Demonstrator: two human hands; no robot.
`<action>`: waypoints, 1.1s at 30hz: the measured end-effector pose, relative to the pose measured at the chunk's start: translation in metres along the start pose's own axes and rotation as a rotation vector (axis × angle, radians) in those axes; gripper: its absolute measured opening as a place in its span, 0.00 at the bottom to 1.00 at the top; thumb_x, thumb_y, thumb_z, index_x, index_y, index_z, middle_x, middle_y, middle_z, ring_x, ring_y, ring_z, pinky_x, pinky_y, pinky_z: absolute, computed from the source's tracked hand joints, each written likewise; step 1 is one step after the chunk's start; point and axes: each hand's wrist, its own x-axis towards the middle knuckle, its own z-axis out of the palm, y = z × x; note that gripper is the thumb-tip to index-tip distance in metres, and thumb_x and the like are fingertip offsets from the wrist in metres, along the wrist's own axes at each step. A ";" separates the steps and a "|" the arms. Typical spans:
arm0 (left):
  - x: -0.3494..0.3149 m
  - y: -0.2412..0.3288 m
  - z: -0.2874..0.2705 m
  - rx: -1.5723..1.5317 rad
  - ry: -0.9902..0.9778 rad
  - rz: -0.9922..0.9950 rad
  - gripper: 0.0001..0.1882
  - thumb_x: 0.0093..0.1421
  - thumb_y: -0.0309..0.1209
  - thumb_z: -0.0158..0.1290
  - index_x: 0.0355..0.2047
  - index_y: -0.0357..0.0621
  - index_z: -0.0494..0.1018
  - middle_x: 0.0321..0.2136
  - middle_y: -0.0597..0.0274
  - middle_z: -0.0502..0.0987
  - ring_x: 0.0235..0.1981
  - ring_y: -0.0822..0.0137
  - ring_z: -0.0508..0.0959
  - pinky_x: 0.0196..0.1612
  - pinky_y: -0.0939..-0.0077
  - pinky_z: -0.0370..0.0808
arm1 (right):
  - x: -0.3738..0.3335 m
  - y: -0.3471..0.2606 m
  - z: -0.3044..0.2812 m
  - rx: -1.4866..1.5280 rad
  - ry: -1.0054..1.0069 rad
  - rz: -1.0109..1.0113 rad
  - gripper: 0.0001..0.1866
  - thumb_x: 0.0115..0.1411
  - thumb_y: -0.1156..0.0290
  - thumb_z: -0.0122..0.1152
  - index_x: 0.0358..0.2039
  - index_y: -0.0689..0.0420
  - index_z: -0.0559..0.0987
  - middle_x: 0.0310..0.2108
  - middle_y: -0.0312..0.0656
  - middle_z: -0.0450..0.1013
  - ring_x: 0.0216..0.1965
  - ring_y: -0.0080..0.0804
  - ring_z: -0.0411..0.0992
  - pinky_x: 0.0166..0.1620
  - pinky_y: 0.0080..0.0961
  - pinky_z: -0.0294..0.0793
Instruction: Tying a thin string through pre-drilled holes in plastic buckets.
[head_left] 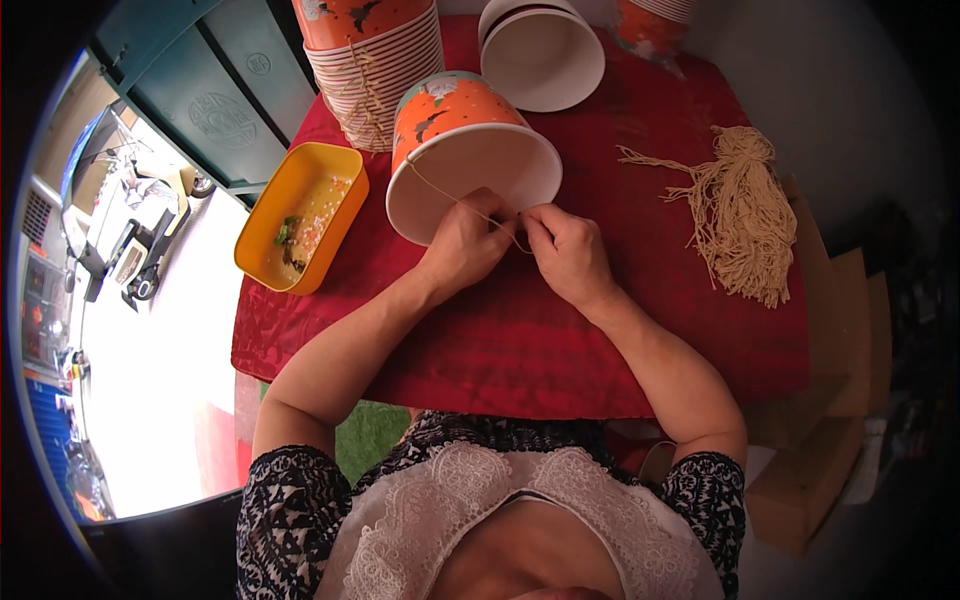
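An orange paper bucket [455, 108] with dark bat-like shapes lies tipped on the red table, its white open mouth facing me. A thin beige cord [432, 182] runs from the bucket's rim across the opening to my fingers. My left hand [468, 238] is closed in a pinch on the cord, at the lower right of the mouth. Close beside it, my right hand [568, 248] also pinches the cord near its end. The fingertips of both hands almost meet, and what lies exactly between them is partly hidden.
A tall stack of orange buckets [372, 75] with cords stands at the back left. White-mouthed buckets [552, 62] lie behind. A yellow tub [257, 245] holding small beads sits left; a bundle of beige cords [748, 215] lies right. Cardboard boxes [810, 480] stand beside the red tablecloth [600, 375].
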 end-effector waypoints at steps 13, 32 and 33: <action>0.000 0.002 -0.001 -0.023 -0.003 -0.001 0.05 0.52 0.23 0.54 0.26 0.31 0.75 0.28 0.46 0.78 0.31 0.54 0.79 0.35 0.65 0.74 | -0.001 -0.003 -0.006 0.031 -0.084 0.028 0.04 0.56 0.77 0.58 0.31 0.63 0.77 0.24 0.50 0.76 0.26 0.48 0.76 0.28 0.37 0.76; 0.001 -0.003 0.001 -0.039 -0.002 -0.010 0.04 0.51 0.23 0.55 0.27 0.33 0.75 0.29 0.47 0.77 0.32 0.55 0.79 0.36 0.65 0.75 | 0.003 0.003 -0.002 0.081 -0.078 0.110 0.02 0.55 0.78 0.58 0.29 0.62 0.76 0.21 0.51 0.74 0.24 0.48 0.75 0.25 0.37 0.73; 0.001 -0.003 0.001 -0.016 0.007 0.018 0.04 0.51 0.23 0.55 0.27 0.33 0.75 0.29 0.47 0.77 0.32 0.54 0.79 0.36 0.65 0.75 | 0.003 0.003 -0.002 0.081 -0.079 0.110 0.02 0.55 0.78 0.58 0.29 0.62 0.76 0.21 0.51 0.74 0.24 0.48 0.75 0.25 0.37 0.73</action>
